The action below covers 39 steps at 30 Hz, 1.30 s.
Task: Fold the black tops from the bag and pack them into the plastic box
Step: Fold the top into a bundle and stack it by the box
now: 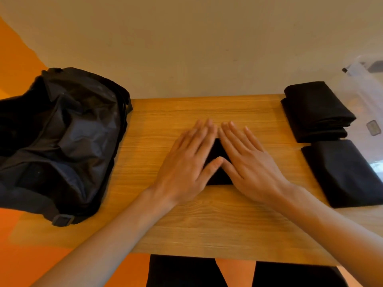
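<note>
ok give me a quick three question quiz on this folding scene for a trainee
1. True or false: the left hand and the right hand both press flat on a folded black top.
2. Where does the bag sit? A) at the left end of the table B) at its right end C) on the person's lap
3. Fill in: the stack of folded tops lies on the person's ____ side.

Key: 1 true; 2 A; 3 right
</note>
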### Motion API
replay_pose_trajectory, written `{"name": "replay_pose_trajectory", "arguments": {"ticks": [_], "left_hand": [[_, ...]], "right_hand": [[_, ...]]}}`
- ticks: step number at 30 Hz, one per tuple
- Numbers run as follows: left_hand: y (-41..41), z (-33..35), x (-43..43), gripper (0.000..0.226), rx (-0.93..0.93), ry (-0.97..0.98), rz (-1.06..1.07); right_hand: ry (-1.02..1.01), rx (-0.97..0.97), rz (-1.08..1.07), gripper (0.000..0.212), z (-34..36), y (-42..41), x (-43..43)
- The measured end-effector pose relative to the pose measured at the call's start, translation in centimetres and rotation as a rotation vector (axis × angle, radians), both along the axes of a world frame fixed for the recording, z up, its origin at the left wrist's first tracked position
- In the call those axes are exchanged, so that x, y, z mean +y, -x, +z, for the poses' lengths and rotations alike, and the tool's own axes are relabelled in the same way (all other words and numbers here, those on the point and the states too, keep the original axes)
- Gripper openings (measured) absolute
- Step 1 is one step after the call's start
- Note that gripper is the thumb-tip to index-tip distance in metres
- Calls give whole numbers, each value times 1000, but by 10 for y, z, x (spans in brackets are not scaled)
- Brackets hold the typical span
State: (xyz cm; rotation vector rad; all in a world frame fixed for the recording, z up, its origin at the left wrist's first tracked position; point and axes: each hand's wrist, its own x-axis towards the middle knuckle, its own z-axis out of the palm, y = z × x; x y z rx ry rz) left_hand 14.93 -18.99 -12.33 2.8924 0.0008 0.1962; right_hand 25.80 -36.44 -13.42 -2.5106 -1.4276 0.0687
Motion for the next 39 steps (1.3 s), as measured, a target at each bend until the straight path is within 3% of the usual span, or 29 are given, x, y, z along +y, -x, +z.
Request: {"name": "replay_pose_trajectory", "arguments": {"ticks": [2, 9, 13, 15, 19, 23, 27, 30, 35, 39], "left_hand": [[-2, -13, -1, 70, 42, -66, -23], [9, -23, 18, 68, 118, 77, 85], [2, 2, 21, 60, 101, 411, 228], [-7, 14, 23, 54, 36, 446, 266], [-29, 27, 29, 45, 288, 296, 273], [-43, 38, 32, 23, 485, 490, 292], [-50, 48, 30, 24, 595, 504, 280], [-47, 51, 27, 29, 573, 750, 279], [-42, 60, 16, 19, 503, 1316, 224], [-47, 71, 1, 34, 492, 1495, 214]], "right_hand": [[44, -11, 32, 68, -7, 0, 4], [65, 145, -54, 71, -6, -15, -10], [-141, 327, -176, 65, 6, -24, -11], [-185, 257, -201, 60, 9, -29, -10], [-153, 236, -190, 47, 10, -40, -6], [-147, 269, -165, 40, 12, -47, -5], [-125, 325, -141, 43, 14, -51, -7], [-136, 433, -115, 46, 19, -50, -12], [-339, 935, -195, 45, 37, -43, -27], [-589, 1214, -305, 40, 49, -28, -46]]}}
